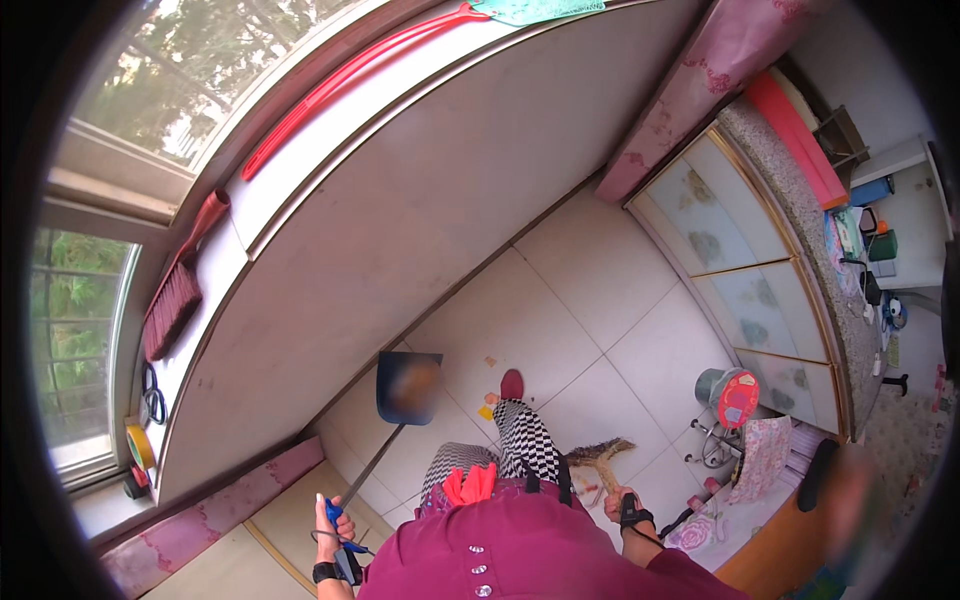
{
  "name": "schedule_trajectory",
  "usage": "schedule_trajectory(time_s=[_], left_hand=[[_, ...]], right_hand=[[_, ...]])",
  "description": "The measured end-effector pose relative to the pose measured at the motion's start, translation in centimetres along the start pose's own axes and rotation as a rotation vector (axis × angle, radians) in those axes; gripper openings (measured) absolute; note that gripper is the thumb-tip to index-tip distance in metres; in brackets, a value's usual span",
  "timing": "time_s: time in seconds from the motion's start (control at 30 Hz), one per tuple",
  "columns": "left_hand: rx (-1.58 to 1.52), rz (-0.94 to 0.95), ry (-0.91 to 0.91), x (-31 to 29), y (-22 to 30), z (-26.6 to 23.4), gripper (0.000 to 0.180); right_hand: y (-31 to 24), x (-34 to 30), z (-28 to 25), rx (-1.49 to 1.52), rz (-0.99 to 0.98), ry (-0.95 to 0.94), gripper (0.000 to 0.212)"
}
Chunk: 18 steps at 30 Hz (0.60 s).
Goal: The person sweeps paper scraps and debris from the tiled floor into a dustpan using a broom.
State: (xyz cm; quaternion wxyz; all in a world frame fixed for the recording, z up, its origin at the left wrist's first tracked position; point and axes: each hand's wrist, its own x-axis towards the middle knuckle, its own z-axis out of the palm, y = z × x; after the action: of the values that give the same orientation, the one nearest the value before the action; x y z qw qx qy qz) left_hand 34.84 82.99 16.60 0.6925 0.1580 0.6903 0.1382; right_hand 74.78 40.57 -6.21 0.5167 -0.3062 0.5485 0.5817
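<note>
My left hand (334, 522) is closed round the blue grip of a long-handled dustpan. Its dark blue pan (388, 372) lies on the floor tiles near the wall; something brownish in it is blurred. Lower right of the middle, my right hand (622, 508) grips the handle of a broom (603, 455), whose dark bristles rest near the floor beside my leg. Small scraps, among them a yellow one (486, 412), lie on the tiles between the pan and my red shoe (512, 384).
On the window sill are a red fly swatter (340, 85), a dark red hand brush (178, 300), scissors (152, 393) and yellow tape (140, 447). A cabinet (740, 270) with a stone top stands at right. Near it is a grey bin (711, 384). Someone's blurred arm or object appears lower right.
</note>
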Motion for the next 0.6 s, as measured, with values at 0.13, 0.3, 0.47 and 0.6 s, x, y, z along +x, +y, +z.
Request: schedule_trajectory(time_s=[0.13,0.3,0.47,0.6], left_hand=[[0.022,-0.022,-0.022,1.3,-0.7,-0.9,0.045],[0.033,-0.008,-0.055,3.7,-3.8,-4.8,0.043],[-0.035,-0.012,-0.083,6.2,-7.6,-10.9,0.044],[-0.059,0.010,-0.046,6.9,-11.9,-16.2,0.049]], right_hand=[[1.7,-0.3,1.1,-0.062,-0.146,0.151,0.021],[2.6,-0.3,4.1,-0.308,-0.317,0.083,0.022],[6.1,-0.7,9.2,-0.587,-0.437,0.081,0.027],[11.5,1.3,11.4,-0.850,-0.471,-0.032,0.024]])
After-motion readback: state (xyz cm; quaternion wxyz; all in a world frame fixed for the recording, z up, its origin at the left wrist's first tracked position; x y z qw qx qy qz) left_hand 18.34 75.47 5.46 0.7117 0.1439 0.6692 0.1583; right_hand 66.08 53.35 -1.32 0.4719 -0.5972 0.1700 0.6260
